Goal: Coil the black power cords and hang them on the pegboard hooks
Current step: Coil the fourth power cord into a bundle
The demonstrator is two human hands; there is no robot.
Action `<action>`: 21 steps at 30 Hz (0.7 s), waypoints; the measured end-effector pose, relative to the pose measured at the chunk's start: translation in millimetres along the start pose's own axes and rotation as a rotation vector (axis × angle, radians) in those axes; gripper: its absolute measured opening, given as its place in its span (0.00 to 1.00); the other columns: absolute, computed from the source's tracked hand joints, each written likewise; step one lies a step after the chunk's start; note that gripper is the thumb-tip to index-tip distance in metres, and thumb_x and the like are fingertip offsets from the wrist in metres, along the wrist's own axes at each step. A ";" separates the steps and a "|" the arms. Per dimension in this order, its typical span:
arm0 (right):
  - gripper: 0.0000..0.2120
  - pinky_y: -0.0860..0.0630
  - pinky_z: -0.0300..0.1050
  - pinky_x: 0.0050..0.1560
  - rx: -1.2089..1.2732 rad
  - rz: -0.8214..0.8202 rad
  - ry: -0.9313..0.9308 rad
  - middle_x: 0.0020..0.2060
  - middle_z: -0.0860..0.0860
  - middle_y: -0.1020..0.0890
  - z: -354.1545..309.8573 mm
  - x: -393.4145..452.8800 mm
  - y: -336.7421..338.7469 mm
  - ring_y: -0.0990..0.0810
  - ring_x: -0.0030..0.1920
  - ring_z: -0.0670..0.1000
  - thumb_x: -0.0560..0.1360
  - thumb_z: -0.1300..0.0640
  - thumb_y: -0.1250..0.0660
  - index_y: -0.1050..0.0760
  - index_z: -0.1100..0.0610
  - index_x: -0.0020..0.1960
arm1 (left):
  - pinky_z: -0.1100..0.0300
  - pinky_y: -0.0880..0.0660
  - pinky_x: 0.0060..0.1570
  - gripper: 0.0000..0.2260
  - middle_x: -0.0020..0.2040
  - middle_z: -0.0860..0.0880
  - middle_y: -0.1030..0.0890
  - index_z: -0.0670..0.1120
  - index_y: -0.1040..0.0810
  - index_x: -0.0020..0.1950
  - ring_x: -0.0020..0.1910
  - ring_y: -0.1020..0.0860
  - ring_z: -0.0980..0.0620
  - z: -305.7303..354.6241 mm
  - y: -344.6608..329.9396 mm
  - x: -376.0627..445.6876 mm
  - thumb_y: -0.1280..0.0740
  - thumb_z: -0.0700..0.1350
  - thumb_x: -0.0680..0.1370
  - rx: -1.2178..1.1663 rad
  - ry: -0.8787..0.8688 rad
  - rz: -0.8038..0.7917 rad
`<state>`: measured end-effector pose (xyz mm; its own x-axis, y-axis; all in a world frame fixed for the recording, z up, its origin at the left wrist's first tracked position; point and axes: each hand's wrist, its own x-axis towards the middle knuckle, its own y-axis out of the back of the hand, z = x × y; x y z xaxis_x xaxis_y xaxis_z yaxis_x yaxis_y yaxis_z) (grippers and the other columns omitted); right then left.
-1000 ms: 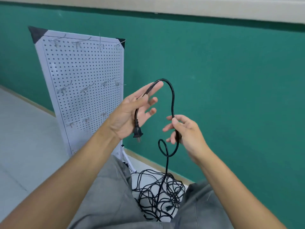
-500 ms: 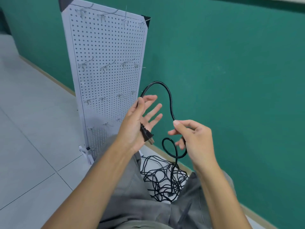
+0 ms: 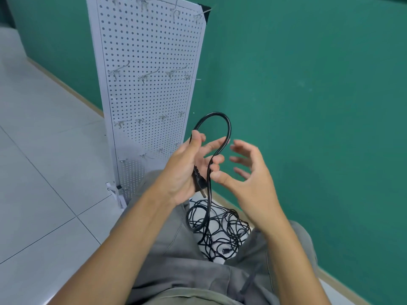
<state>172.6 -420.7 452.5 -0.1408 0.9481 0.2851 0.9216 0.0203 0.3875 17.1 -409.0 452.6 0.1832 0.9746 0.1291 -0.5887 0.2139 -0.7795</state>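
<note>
— 1 black power cord (image 3: pixel 228 128) is up in the hands, bent into a single loop that arches above the fingers.

— Which hand has it?

— The left hand (image 3: pixel 187 170). Its thumb and curled fingers grip the cord near the plug (image 3: pixel 198 183), which hangs below the palm with its prongs pointing down. From there the cord rises, curves over and comes back down between the 2 hands.

— And the right hand (image 3: pixel 251 179)?

— Its fingers are spread and loosely bent, holding nothing. Its thumb tip lies just beside the descending strand; I cannot tell whether it touches.

— Where does the cord go after that?

— Down into a tangled pile of cords (image 3: pixel 222 230) on the floor between the person's knees. Several black strands cross each other there, and a small connector end shows near the bottom of the heap.

— What about the board?

— A white pegboard (image 3: pixel 149 51) stands upright behind the left hand, against the green wall (image 3: pixel 308 84). It carries rows of metal hooks (image 3: pixel 143 77), 4 across in the middle row, and none holds a cord.

— Anything else?

— Grey trousers (image 3: pixel 187 260) cover the legs, and pale floor tiles (image 3: pixel 44 161) stretch off to the left.
</note>
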 end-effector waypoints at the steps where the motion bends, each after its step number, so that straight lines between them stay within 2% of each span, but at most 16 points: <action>1: 0.42 0.27 0.42 0.67 0.086 -0.068 0.038 0.67 0.40 0.24 -2.0 3.2 6.0 0.25 0.67 0.41 0.62 0.42 0.19 0.31 0.46 0.72 | 0.66 0.28 0.27 0.17 0.54 0.43 0.15 0.46 0.37 0.57 0.31 0.26 0.54 0.4 -2.8 -0.9 0.39 0.57 0.77 0.014 0.010 0.000; 3: 0.48 0.28 0.43 0.71 0.261 -0.168 0.082 0.72 0.45 0.26 -6.4 9.2 16.6 0.28 0.72 0.44 0.62 0.39 0.18 0.34 0.50 0.76 | 0.69 0.33 0.26 0.19 0.56 0.40 0.16 0.44 0.36 0.57 0.28 0.28 0.55 1.7 -7.8 -3.1 0.39 0.57 0.76 0.063 0.037 0.003; 5: 0.42 0.29 0.46 0.72 0.309 -0.168 0.104 0.72 0.49 0.25 -14.1 12.1 21.8 0.29 0.74 0.46 0.69 0.34 0.26 0.32 0.55 0.75 | 0.71 0.35 0.23 0.19 0.54 0.40 0.17 0.44 0.35 0.56 0.27 0.29 0.56 2.6 -12.7 -6.8 0.39 0.57 0.77 0.094 0.102 -0.026; 7: 0.36 0.29 0.55 0.72 0.353 -0.174 0.076 0.69 0.51 0.22 -22.3 14.0 23.7 0.26 0.72 0.51 0.76 0.31 0.38 0.28 0.57 0.72 | 0.72 0.35 0.22 0.17 0.51 0.42 0.16 0.44 0.33 0.55 0.27 0.29 0.57 0.8 -20.6 -11.6 0.41 0.57 0.79 0.147 0.197 -0.102; 8: 0.35 0.27 0.59 0.67 0.371 -0.188 0.055 0.68 0.52 0.20 -27.6 14.8 24.2 0.24 0.70 0.52 0.78 0.31 0.44 0.27 0.58 0.71 | 0.73 0.35 0.22 0.16 0.49 0.44 0.16 0.44 0.31 0.55 0.28 0.29 0.57 -2.5 -24.1 -13.5 0.44 0.57 0.81 0.181 0.235 -0.141; 9: 0.34 0.23 0.59 0.57 0.369 -0.198 0.038 0.65 0.51 0.18 -33.6 15.6 24.3 0.21 0.65 0.54 0.78 0.32 0.48 0.26 0.57 0.68 | 0.73 0.35 0.22 0.17 0.47 0.45 0.16 0.44 0.29 0.55 0.28 0.29 0.58 -6.7 -26.4 -14.8 0.46 0.57 0.83 0.204 0.259 -0.174; 10: 0.33 0.23 0.55 0.44 0.354 -0.197 0.024 0.61 0.51 0.16 -39.3 16.4 24.3 0.18 0.59 0.55 0.78 0.32 0.51 0.24 0.57 0.64 | 0.73 0.35 0.22 0.19 0.44 0.45 0.18 0.43 0.28 0.56 0.28 0.29 0.58 -11.1 -28.6 -16.1 0.48 0.57 0.85 0.217 0.278 -0.203; 11: 0.32 0.26 0.52 0.36 0.340 -0.185 0.019 0.57 0.52 0.14 -41.6 17.7 24.1 0.17 0.53 0.57 0.78 0.33 0.54 0.24 0.56 0.59 | 0.73 0.35 0.22 0.20 0.42 0.46 0.19 0.43 0.26 0.57 0.28 0.29 0.58 -15.2 -29.9 -17.1 0.48 0.57 0.85 0.224 0.293 -0.222; 12: 0.32 0.25 0.52 0.35 0.342 -0.172 0.018 0.53 0.53 0.13 -42.9 18.8 24.2 0.16 0.52 0.59 0.77 0.32 0.55 0.25 0.55 0.54 | 0.72 0.35 0.22 0.21 0.40 0.46 0.21 0.43 0.25 0.57 0.27 0.29 0.57 -18.5 -30.4 -17.7 0.48 0.58 0.84 0.231 0.308 -0.234; 14: 0.31 0.19 0.62 0.43 0.349 -0.129 0.008 0.47 0.56 0.12 -41.1 23.7 25.6 0.15 0.55 0.59 0.77 0.32 0.57 0.27 0.55 0.49 | 0.69 0.35 0.23 0.23 0.35 0.47 0.23 0.42 0.24 0.58 0.26 0.29 0.56 -20.1 -30.7 -19.1 0.46 0.60 0.83 0.257 0.343 -0.236; 16: 0.31 0.18 0.59 0.44 0.393 -0.077 -0.025 0.42 0.55 0.13 -38.4 30.6 30.9 0.14 0.55 0.59 0.80 0.34 0.60 0.28 0.55 0.48 | 0.65 0.32 0.27 0.25 0.31 0.49 0.27 0.41 0.22 0.59 0.27 0.29 0.53 -18.9 -31.3 -20.1 0.45 0.60 0.82 0.280 0.367 -0.217; 17: 0.31 0.18 0.57 0.50 0.445 -0.056 -0.037 0.41 0.56 0.13 -36.9 34.6 34.6 0.14 0.54 0.60 0.82 0.35 0.61 0.29 0.56 0.48 | 0.63 0.29 0.30 0.24 0.30 0.50 0.29 0.41 0.22 0.57 0.28 0.28 0.52 -18.9 -31.1 -20.2 0.44 0.60 0.82 0.289 0.360 -0.199; 19: 0.31 0.21 0.58 0.63 0.525 -0.049 -0.053 0.41 0.57 0.13 -35.5 40.4 41.6 0.14 0.52 0.61 0.82 0.36 0.61 0.29 0.57 0.48 | 0.58 0.21 0.39 0.20 0.28 0.51 0.31 0.42 0.24 0.51 0.31 0.25 0.50 -21.3 -31.7 -19.9 0.43 0.57 0.82 0.286 0.318 -0.178; 21: 0.32 0.22 0.57 0.64 0.551 -0.082 -0.077 0.43 0.61 0.13 -33.9 42.7 42.3 0.14 0.53 0.63 0.81 0.35 0.61 0.30 0.59 0.48 | 0.50 0.18 0.53 0.15 0.26 0.52 0.33 0.44 0.28 0.45 0.36 0.20 0.49 -25.0 -33.2 -19.3 0.44 0.54 0.84 0.220 0.300 -0.193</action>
<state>193.3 -390.0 510.8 -0.2118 0.9566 0.2002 0.9645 0.2377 -0.1151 52.8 -436.6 460.6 0.5085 0.8596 0.0500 -0.6696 0.4313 -0.6047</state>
